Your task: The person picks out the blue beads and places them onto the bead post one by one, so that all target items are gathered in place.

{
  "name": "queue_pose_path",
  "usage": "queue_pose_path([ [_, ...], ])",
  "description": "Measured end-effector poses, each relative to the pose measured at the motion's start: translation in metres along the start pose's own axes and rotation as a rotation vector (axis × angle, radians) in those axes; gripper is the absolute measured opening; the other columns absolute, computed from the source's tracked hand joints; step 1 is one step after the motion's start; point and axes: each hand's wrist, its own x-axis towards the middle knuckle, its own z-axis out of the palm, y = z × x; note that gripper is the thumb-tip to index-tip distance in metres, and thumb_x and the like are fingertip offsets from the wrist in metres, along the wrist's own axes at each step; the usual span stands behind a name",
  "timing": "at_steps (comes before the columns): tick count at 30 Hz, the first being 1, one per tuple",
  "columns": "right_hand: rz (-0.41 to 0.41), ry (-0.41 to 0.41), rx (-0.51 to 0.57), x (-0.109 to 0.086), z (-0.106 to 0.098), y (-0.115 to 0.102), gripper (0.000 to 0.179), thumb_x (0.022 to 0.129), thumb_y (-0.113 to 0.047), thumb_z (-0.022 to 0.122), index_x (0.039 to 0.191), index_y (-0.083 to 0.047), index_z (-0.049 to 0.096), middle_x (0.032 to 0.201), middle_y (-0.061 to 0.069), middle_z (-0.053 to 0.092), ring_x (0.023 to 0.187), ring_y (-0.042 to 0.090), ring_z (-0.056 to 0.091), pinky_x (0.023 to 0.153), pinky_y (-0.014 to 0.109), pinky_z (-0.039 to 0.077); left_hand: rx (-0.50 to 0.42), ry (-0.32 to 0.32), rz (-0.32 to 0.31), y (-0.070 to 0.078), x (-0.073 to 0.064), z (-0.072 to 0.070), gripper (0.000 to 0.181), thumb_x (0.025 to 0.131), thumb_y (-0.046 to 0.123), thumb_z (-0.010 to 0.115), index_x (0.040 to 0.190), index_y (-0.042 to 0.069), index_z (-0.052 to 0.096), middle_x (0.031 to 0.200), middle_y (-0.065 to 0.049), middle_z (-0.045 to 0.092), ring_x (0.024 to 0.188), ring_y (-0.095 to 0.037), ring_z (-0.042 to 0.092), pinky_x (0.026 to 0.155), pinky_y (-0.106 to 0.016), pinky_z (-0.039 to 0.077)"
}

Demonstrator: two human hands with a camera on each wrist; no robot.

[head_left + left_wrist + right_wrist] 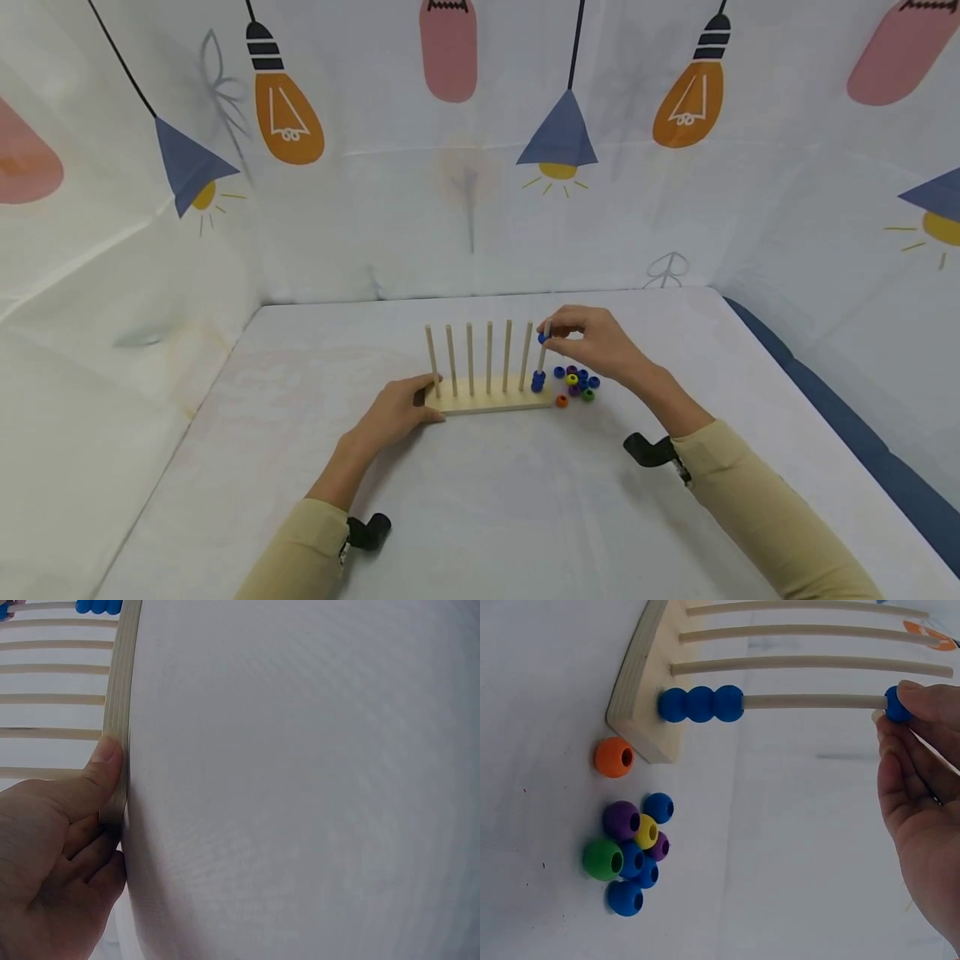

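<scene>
A pale wooden peg stand [487, 406] with a row of several upright rods stands on the table. My left hand [397, 412] grips its left end, the thumb [105, 761] lying along the front edge of the base. Three blue beads [700, 705] are stacked at the foot of the rightmost rod [814, 700]. At the top of that same rod, my right hand [600, 342] pinches another blue bead [897, 705] between thumb and fingers. The rod's tip shows just past this bead in the right wrist view. The other rods carry no beads.
Right of the stand lies a loose cluster of beads: blue, purple, a yellow bead [646, 832] and a green bead [604, 859]. An orange bead [613, 757] sits apart, close to the base's corner. A printed white cloth [472, 208] hangs behind the white table [495, 517].
</scene>
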Motion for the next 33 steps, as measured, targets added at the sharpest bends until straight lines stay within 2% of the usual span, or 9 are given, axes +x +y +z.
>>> queue_pose_path([
  [8, 0.028, -0.022, 0.016, -0.002, 0.005, 0.004, 0.014, 0.09, -0.011, 0.073, 0.103, -0.012, 0.075, 0.098, 0.0, 0.069, 0.089, 0.015, 0.059, 0.081, 0.034, 0.054, -0.003, 0.001, 0.004, 0.0, 0.001, 0.001, 0.069, 0.084, 0.029, 0.08, 0.145, 0.011, 0.052, 0.148, -0.011, 0.053, 0.143, -0.03, 0.044, 0.117, -0.048, 0.037],
  [15, 0.032, -0.032, 0.038, -0.003, 0.011, 0.009, 0.014, 0.088, -0.009, 0.073, 0.102, -0.014, 0.075, 0.093, 0.0, 0.068, 0.085, 0.016, 0.059, 0.081, 0.039, 0.055, -0.009, 0.0, 0.008, -0.001, 0.001, 0.001, 0.069, 0.084, 0.029, 0.08, 0.145, 0.011, 0.052, 0.148, -0.011, 0.054, 0.143, -0.029, 0.044, 0.117, -0.048, 0.037],
  [24, 0.031, -0.053, 0.017, -0.006, 0.02, 0.016, 0.015, 0.086, -0.007, 0.076, 0.101, -0.009, 0.076, 0.093, 0.0, 0.071, 0.086, 0.014, 0.062, 0.083, 0.035, 0.055, -0.001, 0.005, 0.01, -0.001, 0.001, 0.001, 0.069, 0.084, 0.029, 0.08, 0.145, 0.011, 0.052, 0.147, -0.011, 0.054, 0.142, -0.029, 0.044, 0.117, -0.048, 0.037],
  [29, 0.036, -0.068, 0.019, -0.006, 0.024, 0.019, 0.014, 0.085, -0.007, 0.076, 0.1, -0.009, 0.076, 0.094, 0.0, 0.072, 0.086, 0.014, 0.062, 0.083, 0.038, 0.055, 0.007, 0.004, 0.002, -0.001, 0.001, 0.001, 0.069, 0.084, 0.029, 0.08, 0.145, 0.01, 0.052, 0.147, -0.012, 0.054, 0.142, -0.03, 0.044, 0.118, -0.049, 0.036],
  [33, 0.053, -0.081, 0.015, -0.007, 0.025, 0.022, 0.015, 0.086, -0.008, 0.075, 0.101, -0.012, 0.076, 0.094, -0.001, 0.072, 0.087, 0.013, 0.062, 0.08, 0.034, 0.055, 0.008, 0.004, 0.005, 0.0, 0.002, 0.0, 0.069, 0.084, 0.028, 0.08, 0.145, 0.01, 0.052, 0.147, -0.012, 0.054, 0.142, -0.031, 0.044, 0.117, -0.05, 0.036],
])
